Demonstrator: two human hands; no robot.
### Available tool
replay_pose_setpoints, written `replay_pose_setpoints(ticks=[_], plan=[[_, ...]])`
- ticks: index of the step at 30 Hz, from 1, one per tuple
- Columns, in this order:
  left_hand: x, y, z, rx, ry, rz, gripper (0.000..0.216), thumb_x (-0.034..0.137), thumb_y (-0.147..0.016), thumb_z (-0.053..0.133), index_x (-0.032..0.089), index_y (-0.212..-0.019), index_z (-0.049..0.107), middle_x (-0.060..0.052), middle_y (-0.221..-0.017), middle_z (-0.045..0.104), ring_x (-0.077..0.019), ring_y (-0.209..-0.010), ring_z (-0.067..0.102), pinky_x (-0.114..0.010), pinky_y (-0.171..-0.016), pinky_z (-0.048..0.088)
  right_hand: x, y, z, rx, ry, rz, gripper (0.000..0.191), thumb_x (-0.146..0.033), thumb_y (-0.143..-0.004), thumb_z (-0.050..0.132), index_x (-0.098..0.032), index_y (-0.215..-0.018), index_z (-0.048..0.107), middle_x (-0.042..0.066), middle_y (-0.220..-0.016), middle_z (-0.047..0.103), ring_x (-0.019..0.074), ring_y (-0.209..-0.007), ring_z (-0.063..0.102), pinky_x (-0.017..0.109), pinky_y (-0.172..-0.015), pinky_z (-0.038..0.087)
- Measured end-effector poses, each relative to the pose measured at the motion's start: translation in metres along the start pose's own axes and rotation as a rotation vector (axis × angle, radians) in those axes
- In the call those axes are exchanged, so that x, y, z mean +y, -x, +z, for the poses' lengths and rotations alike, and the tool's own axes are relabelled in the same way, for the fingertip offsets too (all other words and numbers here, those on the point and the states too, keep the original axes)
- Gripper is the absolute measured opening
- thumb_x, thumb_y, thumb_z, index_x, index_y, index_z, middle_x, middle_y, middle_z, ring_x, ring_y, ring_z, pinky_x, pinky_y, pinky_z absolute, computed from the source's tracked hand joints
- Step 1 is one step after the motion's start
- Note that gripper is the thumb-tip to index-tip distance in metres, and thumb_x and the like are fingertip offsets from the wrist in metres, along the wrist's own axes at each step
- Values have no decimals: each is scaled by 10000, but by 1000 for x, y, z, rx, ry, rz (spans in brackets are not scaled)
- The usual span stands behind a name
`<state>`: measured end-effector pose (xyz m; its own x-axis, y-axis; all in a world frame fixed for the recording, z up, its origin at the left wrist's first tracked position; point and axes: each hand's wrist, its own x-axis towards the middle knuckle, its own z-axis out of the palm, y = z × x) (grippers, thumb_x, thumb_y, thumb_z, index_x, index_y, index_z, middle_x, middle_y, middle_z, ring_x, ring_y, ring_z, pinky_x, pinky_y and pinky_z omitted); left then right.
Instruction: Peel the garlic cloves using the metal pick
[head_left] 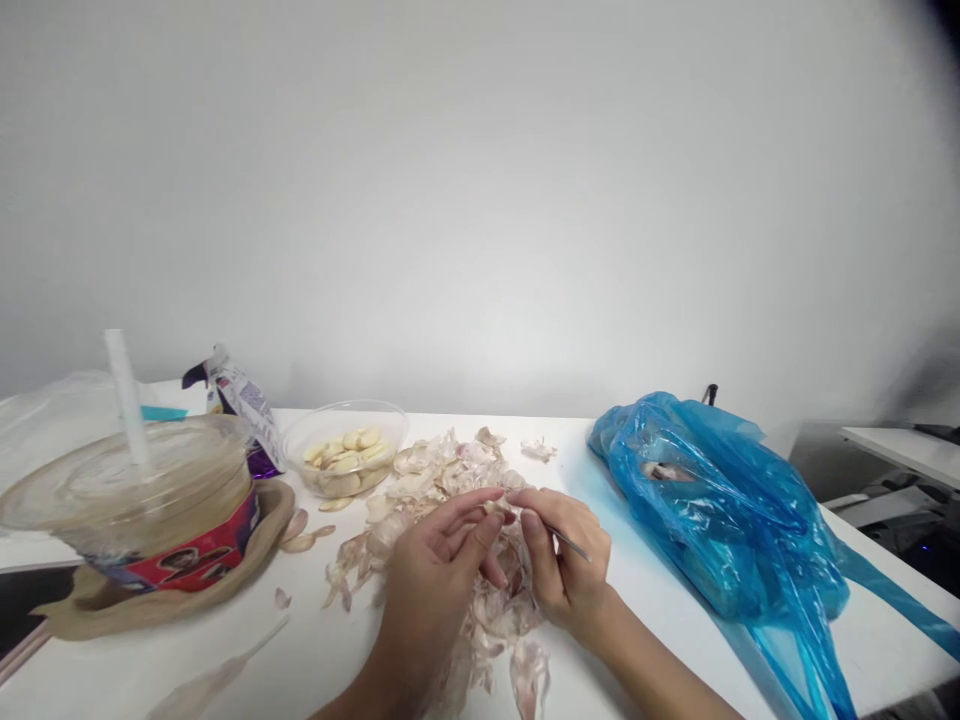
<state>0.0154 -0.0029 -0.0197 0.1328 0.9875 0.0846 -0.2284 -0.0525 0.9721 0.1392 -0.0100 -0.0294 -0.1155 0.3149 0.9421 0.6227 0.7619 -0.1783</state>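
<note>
My left hand (435, 560) pinches a small garlic clove (496, 507) between thumb and fingertips above a heap of papery garlic skins (450, 470). My right hand (559, 560) is closed on a thin metal tool (571, 544), its thumb and forefinger meeting the clove from the right. Both hands hover over the white table (645, 590). A clear plastic bowl (345, 450) with several peeled cloves stands just behind and to the left of the skins.
A lidded drink cup with a white straw (142, 500) sits near left on a brown holder. A purple-and-white packet (244, 405) lies behind it. A crumpled blue plastic bag (720, 510) covers the right side of the table. A grey wall rises behind.
</note>
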Motion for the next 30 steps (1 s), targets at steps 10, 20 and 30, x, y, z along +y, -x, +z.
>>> replay_pose_setpoints(ticks=[10,20,30], plan=[[0,5,-3,-6,-33,-6,149,272,-668,688,188,-791,679,71,-417,558,-87,-408,523,-177,-458,429,1,3,-1,170,24,68,166,-83,-829,431,-169,-879,564,25,-655,616,133,-528,562,250,-479,428],[1,3,-3,-2,27,13,112,259,-643,712,197,-679,626,60,-437,607,-91,-406,540,-184,-465,440,4,8,2,140,-33,87,147,-106,-829,422,-170,-777,545,6,-570,518,136,-503,505,256,-473,376],[4,5,0,-14,17,-21,217,195,-677,664,169,-893,669,73,-376,548,-99,-417,515,-211,-528,441,7,9,3,141,-61,95,156,-125,-839,407,-165,-796,552,3,-569,498,115,-465,438,247,-452,340]])
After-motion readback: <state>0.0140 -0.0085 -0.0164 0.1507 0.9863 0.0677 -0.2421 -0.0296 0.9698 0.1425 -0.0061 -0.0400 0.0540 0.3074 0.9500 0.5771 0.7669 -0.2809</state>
